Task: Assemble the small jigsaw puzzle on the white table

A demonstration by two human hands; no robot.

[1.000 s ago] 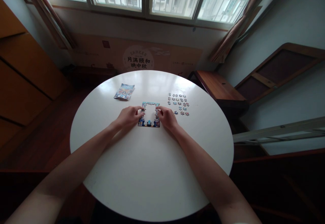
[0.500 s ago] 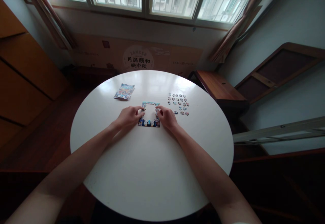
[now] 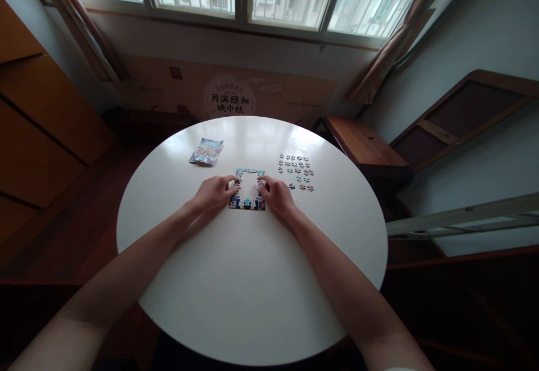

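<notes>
Nothing had visibly shifted within the last second: the left hand [image 3: 216,190] and right hand [image 3: 277,192], set apart, rested at opposite sides of the puzzle border [image 3: 247,205] on the bench [image 3: 252,281], pinching or not I couldn't tell, its middle still unfilled, loose pieces [image 3: 297,171] untouched.

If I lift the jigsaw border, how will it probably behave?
The jigsaw border would likely sag or separate, being thin interlocked pieces around a hollow middle. Pushed flat, it may slide easily on the glossy, round white table.
</notes>
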